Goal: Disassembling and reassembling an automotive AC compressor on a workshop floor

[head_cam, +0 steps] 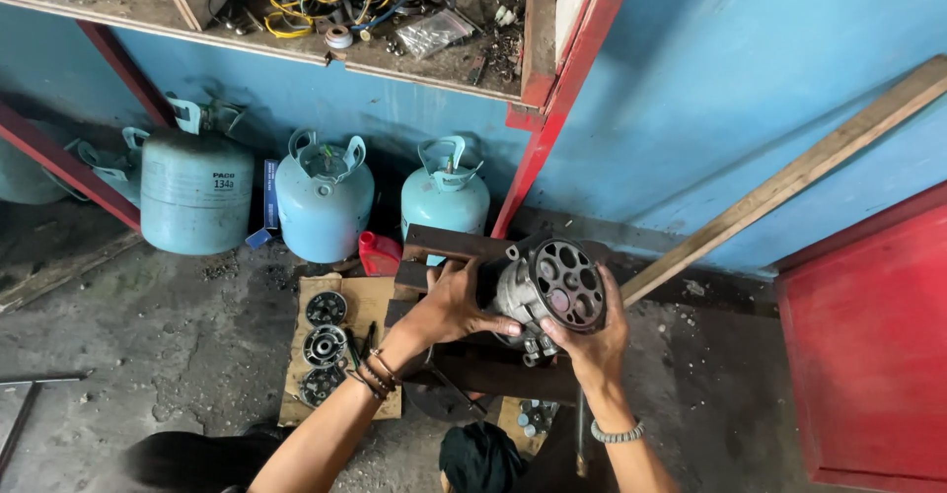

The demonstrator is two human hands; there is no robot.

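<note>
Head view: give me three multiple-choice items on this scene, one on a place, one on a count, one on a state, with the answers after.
1. Where do the round metal discs lie?
A. on the cardboard sheet on the floor
B. on the upper shelf
C. on the red cabinet

2. How many light blue gas cylinders stand fully in view along the wall?
A. one
B. three
C. six

3. How is the metal compressor held?
A. lying untouched on the floor
B. in one hand only
C. gripped by the left hand and right hand

Answers: 1 A, the discs sit in a row on the cardboard; 2 B, one cylinder, a second, a third; 3 C, fingers of both hands wrap its body.
</note>
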